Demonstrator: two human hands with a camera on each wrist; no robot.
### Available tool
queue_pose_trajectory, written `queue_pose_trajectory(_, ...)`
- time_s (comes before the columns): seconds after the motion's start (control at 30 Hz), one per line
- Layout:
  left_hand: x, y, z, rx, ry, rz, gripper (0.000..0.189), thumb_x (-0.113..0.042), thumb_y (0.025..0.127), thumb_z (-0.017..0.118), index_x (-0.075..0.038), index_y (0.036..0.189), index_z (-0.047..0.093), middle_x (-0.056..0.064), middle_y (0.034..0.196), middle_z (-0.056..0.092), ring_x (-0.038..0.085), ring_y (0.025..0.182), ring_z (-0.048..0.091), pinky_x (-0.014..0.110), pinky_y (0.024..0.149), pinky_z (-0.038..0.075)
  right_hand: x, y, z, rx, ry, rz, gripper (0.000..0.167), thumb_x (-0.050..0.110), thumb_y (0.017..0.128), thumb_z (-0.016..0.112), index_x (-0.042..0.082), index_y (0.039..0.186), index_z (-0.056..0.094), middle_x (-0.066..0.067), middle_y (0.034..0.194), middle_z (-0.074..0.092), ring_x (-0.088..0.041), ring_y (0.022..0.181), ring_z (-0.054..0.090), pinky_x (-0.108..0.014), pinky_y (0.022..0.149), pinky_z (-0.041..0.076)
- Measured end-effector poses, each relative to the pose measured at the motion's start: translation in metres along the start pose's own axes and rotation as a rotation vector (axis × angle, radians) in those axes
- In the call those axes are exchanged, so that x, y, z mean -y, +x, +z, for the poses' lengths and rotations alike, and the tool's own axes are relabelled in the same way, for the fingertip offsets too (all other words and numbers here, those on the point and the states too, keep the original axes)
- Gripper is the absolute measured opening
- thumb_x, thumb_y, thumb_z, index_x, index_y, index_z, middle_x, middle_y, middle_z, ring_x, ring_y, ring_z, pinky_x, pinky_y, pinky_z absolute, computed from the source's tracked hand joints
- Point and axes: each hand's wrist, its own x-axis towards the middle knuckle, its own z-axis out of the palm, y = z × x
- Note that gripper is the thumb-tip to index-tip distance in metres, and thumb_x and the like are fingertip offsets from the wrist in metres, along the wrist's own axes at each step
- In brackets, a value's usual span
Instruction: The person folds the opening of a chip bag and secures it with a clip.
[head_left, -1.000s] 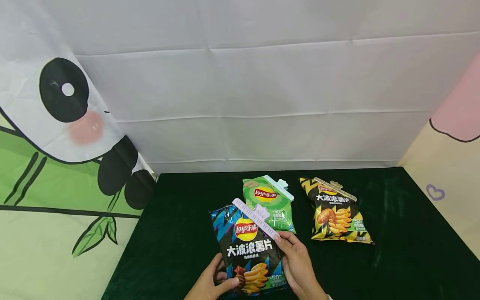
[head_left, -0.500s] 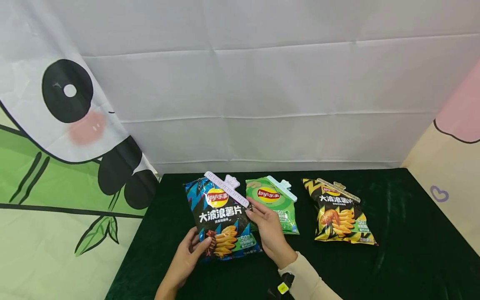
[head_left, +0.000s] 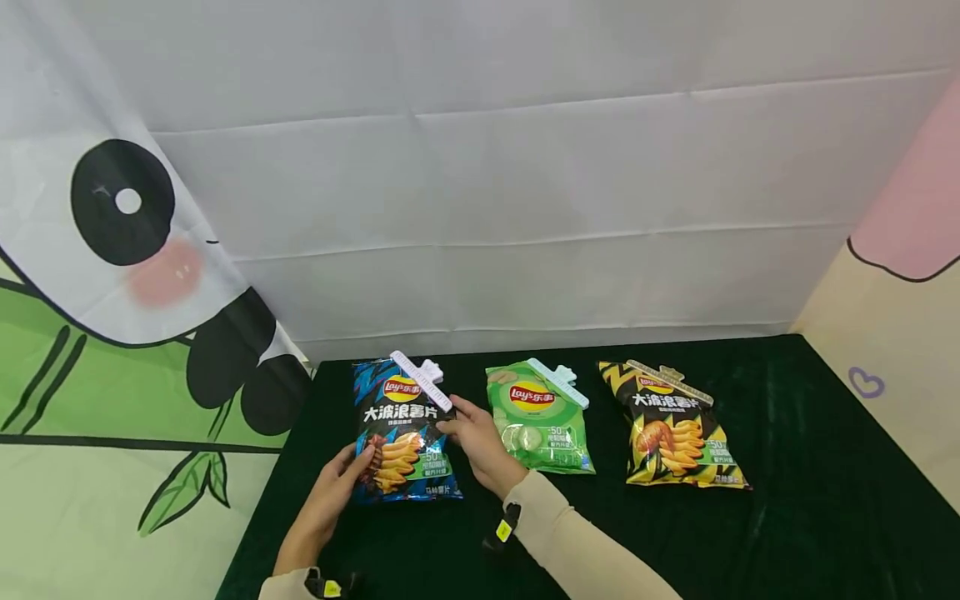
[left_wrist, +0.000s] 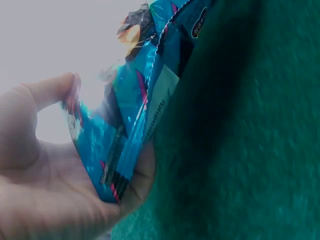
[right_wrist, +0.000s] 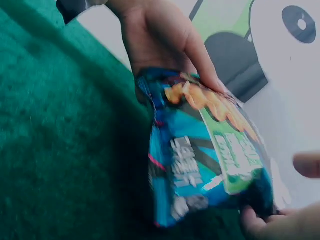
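A blue Lay's chip bag (head_left: 401,433) lies at the left end of a row on the dark green cloth (head_left: 787,467), with a white clip (head_left: 422,381) across its top. My left hand (head_left: 358,461) grips its lower left corner, thumb on the front. My right hand (head_left: 454,422) holds the bag's right edge just under the clip. In the left wrist view, the left hand (left_wrist: 75,150) pinches the blue bag (left_wrist: 127,120) at its bottom edge. In the right wrist view the blue bag (right_wrist: 205,155) stretches between the left hand (right_wrist: 160,45) and my right fingertips (right_wrist: 265,220).
A green chip bag (head_left: 536,421) with a pale blue clip (head_left: 558,382) lies in the middle. A yellow-black bag (head_left: 675,433) with a beige clip (head_left: 671,379) lies to its right. White sheet behind; panda curtain on the left; pink and cream panel on the right.
Both hands carried the blue bag from the table's near edge away and to the left. It now lies in line with the green and yellow bags.
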Motion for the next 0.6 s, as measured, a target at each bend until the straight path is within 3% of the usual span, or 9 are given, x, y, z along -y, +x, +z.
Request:
queue_pose_trajectory(0.17, 0.005, 0.010, 0.005, -0.011, 0.056, -0.029, 0.101, -0.075, 0.093, 0.044, -0.001, 0.157, 0.021, 0.030, 0.145, 0.046, 0.036, 0.124, 0.056, 0.053, 0.104, 0.047, -0.006, 0.009, -0.001, -0.001, -0.055, 0.061, 0.077, 0.003, 0.089, 0.060, -0.002, 0.157, 0.025, -0.027, 0.162, 0.030, -0.040, 0.146, 0.038, -0.054, 0.118, 0.036)
queue_pose_trajectory(0.3, 0.008, 0.014, 0.008, -0.015, 0.098, -0.050, 0.107, -0.080, 0.090, 0.043, -0.001, 0.158, 0.019, 0.032, 0.148, 0.041, 0.041, 0.130, 0.050, 0.062, 0.110, 0.040, -0.012, 0.012, -0.001, -0.010, -0.043, 0.075, 0.078, 0.004, 0.089, 0.061, 0.001, 0.158, 0.025, -0.025, 0.166, 0.021, -0.041, 0.152, 0.028, -0.055, 0.120, 0.033)
queue_pose_trajectory(0.47, 0.013, 0.012, 0.007, -0.035, 0.124, -0.063, 0.107, -0.081, 0.090, 0.041, -0.001, 0.158, 0.018, 0.032, 0.152, 0.035, 0.046, 0.135, 0.043, 0.067, 0.114, 0.032, -0.014, 0.007, 0.002, -0.006, -0.048, 0.060, 0.075, 0.007, 0.090, 0.062, 0.004, 0.157, 0.029, -0.025, 0.166, 0.020, -0.041, 0.153, 0.026, -0.055, 0.120, 0.034)
queue_pose_trajectory(0.6, 0.013, 0.006, 0.003, -0.097, 0.169, -0.039, 0.104, -0.079, 0.092, 0.040, -0.001, 0.158, 0.015, 0.032, 0.152, 0.031, 0.047, 0.136, 0.039, 0.067, 0.113, 0.033, -0.007, -0.005, 0.001, 0.017, -0.109, 0.023, 0.068, 0.013, 0.093, 0.062, 0.006, 0.155, 0.035, -0.023, 0.165, 0.026, -0.040, 0.153, 0.027, -0.055, 0.120, 0.035)
